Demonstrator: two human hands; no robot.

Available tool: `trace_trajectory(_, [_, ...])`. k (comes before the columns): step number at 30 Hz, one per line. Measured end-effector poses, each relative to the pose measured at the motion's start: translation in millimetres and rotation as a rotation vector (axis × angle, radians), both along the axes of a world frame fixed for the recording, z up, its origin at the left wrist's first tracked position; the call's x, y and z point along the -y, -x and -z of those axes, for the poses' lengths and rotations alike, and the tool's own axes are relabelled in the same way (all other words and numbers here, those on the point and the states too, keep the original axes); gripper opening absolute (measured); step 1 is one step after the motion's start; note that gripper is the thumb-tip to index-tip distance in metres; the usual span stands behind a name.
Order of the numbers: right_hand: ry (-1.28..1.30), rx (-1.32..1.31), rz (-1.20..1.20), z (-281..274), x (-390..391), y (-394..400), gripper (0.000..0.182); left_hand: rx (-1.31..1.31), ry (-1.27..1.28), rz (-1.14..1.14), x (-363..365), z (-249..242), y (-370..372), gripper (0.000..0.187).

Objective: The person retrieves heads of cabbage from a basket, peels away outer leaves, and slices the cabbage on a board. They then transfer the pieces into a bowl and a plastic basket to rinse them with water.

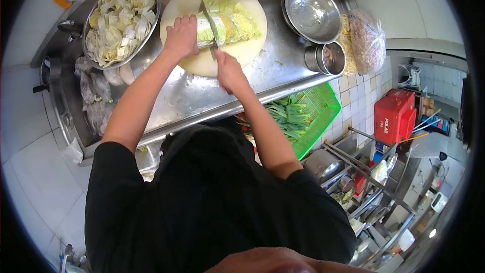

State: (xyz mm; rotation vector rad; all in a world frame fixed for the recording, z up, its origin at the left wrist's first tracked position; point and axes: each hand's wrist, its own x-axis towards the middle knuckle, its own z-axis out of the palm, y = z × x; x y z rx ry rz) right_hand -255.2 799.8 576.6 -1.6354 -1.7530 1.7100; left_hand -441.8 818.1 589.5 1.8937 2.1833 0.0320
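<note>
A head of napa cabbage (203,31) lies on its side on a round white cutting board (202,65). My left hand (182,36) grips its left end, fingers bent over the top. In my right hand (230,73) is the handle of a kitchen knife (209,21), its blade standing across the cabbage. Cut cabbage pieces (240,23) lie against the blade's right side. Left of the board, a large metal bowl (157,0) is filled with chopped cabbage.
The board rests on a steel counter (177,93). At its right are a metal colander (313,12), a small pot (310,59) and a tied plastic bag (368,43). Below the counter edge, a green basket (323,126) holds leafy greens. A sink (68,106) with plastic bags is at left.
</note>
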Motion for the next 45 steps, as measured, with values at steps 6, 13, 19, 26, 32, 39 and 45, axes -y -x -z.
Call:
trace_trajectory(6, [0.316, 0.099, 0.010, -59, 78, -92, 0.054, 0.080, -0.158, -0.005, 7, 10, 6, 0.085])
trace_trajectory(13, [0.125, -0.107, 0.093, -96, 62, -60, 0.053, 0.016, 0.066, 0.020, 13, -17, 19, 0.088])
trace_trajectory(19, [0.073, -0.064, 0.091, -79, 57, -21, 0.055, 0.007, -0.005, 0.007, 13, -5, 19, 0.076])
trace_trajectory(26, [0.117, -0.039, 0.103, -84, 56, -22, 0.049, 0.012, -0.005, -0.004, 13, -2, 19, 0.072])
trace_trajectory(32, [0.207, -0.044, 0.104, -86, 49, -27, 0.050, 0.027, -0.009, -0.004, 14, -4, 19, 0.071])
trace_trajectory(39, [-0.060, -0.019, 0.002, 7, 16, 16, 0.052, -0.011, -0.050, 0.016, 15, 11, 18, 0.069])
trace_trajectory(45, [0.085, -0.003, -0.016, -7, 38, -6, 0.053, 0.036, -0.036, -0.008, 16, 7, 21, 0.080])
